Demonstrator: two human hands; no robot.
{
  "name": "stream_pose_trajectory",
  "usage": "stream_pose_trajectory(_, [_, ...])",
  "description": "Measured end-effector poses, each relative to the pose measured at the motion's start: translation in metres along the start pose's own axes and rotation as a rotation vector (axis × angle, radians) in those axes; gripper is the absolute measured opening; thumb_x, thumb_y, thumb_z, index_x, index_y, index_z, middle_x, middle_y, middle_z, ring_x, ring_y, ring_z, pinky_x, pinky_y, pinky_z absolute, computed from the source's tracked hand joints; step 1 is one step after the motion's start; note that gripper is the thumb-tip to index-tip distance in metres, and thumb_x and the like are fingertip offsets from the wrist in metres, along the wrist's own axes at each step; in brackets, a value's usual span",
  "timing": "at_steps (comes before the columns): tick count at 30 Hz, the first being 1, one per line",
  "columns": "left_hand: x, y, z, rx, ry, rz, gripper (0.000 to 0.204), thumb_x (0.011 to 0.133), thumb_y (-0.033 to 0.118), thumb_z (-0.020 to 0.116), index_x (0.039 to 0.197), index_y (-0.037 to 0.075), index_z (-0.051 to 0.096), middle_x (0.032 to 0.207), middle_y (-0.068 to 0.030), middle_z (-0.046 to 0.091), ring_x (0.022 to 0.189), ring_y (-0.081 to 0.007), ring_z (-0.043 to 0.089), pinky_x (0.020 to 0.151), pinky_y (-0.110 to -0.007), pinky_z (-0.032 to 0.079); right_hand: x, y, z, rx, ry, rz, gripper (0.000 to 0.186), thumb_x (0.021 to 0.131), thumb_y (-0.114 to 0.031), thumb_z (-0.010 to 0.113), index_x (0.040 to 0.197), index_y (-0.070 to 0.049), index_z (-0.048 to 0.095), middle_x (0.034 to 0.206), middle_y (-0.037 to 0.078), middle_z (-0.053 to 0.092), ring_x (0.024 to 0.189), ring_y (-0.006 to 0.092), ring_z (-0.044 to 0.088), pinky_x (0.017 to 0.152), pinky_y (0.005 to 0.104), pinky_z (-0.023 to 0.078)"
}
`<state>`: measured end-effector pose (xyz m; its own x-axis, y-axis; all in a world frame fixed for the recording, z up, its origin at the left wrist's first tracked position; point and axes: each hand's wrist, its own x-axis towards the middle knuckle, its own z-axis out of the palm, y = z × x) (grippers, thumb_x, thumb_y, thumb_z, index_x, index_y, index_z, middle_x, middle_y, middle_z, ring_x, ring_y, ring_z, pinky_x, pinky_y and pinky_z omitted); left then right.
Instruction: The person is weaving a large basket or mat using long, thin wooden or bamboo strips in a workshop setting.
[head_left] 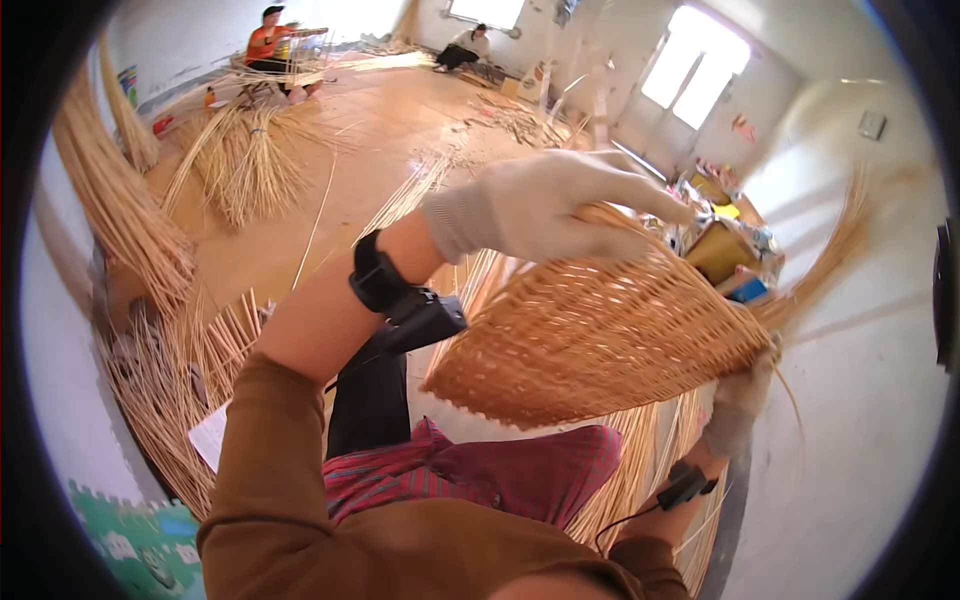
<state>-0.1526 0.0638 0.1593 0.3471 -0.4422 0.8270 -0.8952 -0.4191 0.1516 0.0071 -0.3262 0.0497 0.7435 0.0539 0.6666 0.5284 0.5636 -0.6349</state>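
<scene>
A woven wicker basket [600,335], light brown, is held up tilted in front of my lap, its woven side toward me. My left hand [555,205], in a pale knitted glove, reaches over the top and is closed on the upper rim. At the lower right end of the weave is my right hand [745,390], also gloved and partly behind the basket; its fingers are hidden there. A loose wicker strand [792,395] hangs out beside that hand. The basket's far side does not show.
Long wicker rods [625,480] lie beneath and beside my legs. Bundles of rods lean on the left wall [120,200], and a tied bundle [240,160] lies on the floor. Cluttered boxes [725,245] stand at the right wall. Two people [268,45] sit far back.
</scene>
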Motion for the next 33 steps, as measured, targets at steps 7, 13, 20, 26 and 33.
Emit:
stream_pose_trajectory(7, [-0.071, -0.086, -0.019, -0.23, 0.099, -0.626, 0.036, 0.1, 0.023, 0.068, 0.13, 0.004, 0.066, 0.117, -0.0054, 0.071, 0.095, -0.0099, 0.064, 0.083, -0.026, 0.054, 0.037, 0.098, 0.041, 0.1, 0.099, 0.379, 0.034, 0.103, -0.017, 0.063, 0.136, -0.008, 0.057, 0.112, 0.01, 0.069, 0.096, 0.0192, 0.069, 0.074, 0.0328, 0.061])
stream_pose_trajectory(13, [-0.051, -0.083, -0.041, -0.037, -0.024, -0.816, 0.036, 0.098, 0.028, 0.071, 0.121, 0.0, 0.07, 0.114, -0.0044, 0.071, 0.095, -0.0077, 0.061, 0.084, -0.026, 0.052, 0.06, 0.105, 0.058, 0.006, 0.222, 0.33, 0.034, 0.099, -0.021, 0.07, 0.129, -0.008, 0.059, 0.112, 0.007, 0.07, 0.096, 0.0187, 0.071, 0.078, 0.0348, 0.062])
stream_pose_trajectory(20, [-0.002, -0.082, -0.05, 0.717, -0.233, -0.297, 0.028, 0.096, 0.03, 0.072, 0.105, 0.003, 0.074, 0.09, -0.0014, 0.061, 0.089, -0.0108, 0.06, 0.081, -0.028, 0.05, 0.056, 0.101, 0.061, 0.007, 0.209, 0.32, 0.048, 0.096, -0.02, 0.075, 0.137, 0.0, 0.059, 0.117, 0.006, 0.069, 0.102, 0.0138, 0.065, 0.088, 0.0253, 0.053])
stream_pose_trajectory(26, [0.037, -0.086, -0.044, 0.182, -0.477, -0.932, 0.033, 0.092, 0.037, 0.077, 0.097, 0.005, 0.072, 0.075, 0.0027, 0.061, 0.076, -0.0074, 0.056, 0.071, -0.027, 0.048, 0.045, 0.085, 0.068, -0.029, 0.268, 0.237, 0.047, 0.098, -0.013, 0.072, 0.139, 0.002, 0.056, 0.118, 0.004, 0.066, 0.107, 0.0114, 0.06, 0.094, 0.0259, 0.05])
stream_pose_trajectory(33, [0.04, -0.061, -0.042, -0.098, -0.489, -0.983, 0.038, 0.096, 0.019, 0.072, 0.13, 0.003, 0.068, 0.096, -0.0011, 0.073, 0.086, -0.0069, 0.064, 0.082, -0.025, 0.053, -0.009, 0.058, 0.093, 0.022, 0.387, -0.073, 0.047, 0.098, -0.01, 0.068, 0.139, 0.0, 0.049, 0.111, 0.002, 0.061, 0.101, 0.0102, 0.06, 0.092, 0.0252, 0.05])
